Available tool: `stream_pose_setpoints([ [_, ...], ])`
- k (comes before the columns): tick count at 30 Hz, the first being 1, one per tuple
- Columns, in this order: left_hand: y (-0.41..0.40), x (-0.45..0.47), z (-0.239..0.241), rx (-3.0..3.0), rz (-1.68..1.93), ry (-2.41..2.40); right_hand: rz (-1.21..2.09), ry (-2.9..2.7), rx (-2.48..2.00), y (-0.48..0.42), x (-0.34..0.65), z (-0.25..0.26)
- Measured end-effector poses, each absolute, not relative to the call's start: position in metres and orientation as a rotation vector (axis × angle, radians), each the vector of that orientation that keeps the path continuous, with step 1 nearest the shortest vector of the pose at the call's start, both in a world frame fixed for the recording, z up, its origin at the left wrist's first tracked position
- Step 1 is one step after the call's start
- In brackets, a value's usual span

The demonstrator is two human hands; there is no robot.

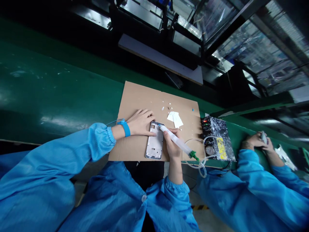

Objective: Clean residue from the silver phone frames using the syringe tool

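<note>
A silver-white phone frame (pixel 154 147) lies on a sheet of brown cardboard (pixel 137 96). My left hand (pixel 141 122) steadies its upper left side, the thumb over the edge and the other fingers at the top corner. Between the fingers of my right hand (pixel 173 146) is a dispensing syringe (pixel 178 141), a translucent white barrel with a green cap at its rear. The syringe slants down to the left, its blue tip at the frame's upper edge; whether it touches cannot be made out. A clear tube (pixel 204 161) runs from the green end.
Right of the cardboard stands a paint-spotted black control box (pixel 217 138) with a yellow label. White paper pieces (pixel 175 118) and small scraps lie beyond the frame. A co-worker's hands (pixel 259 141) hold a small device at far right. A shelf board (pixel 159 58) crosses behind the green bench (pixel 60 100).
</note>
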State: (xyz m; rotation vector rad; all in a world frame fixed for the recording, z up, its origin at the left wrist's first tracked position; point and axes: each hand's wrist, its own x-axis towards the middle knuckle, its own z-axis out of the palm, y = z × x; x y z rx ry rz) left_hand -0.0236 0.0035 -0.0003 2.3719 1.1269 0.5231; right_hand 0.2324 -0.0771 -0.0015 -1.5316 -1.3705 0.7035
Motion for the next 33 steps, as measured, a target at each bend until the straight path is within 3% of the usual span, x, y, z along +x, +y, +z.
stream_pose_setpoints([
  [33,0.004,-0.023,0.006,2.38,0.449,1.171,0.737,-1.346,-1.504,-0.077,0.232,0.004],
])
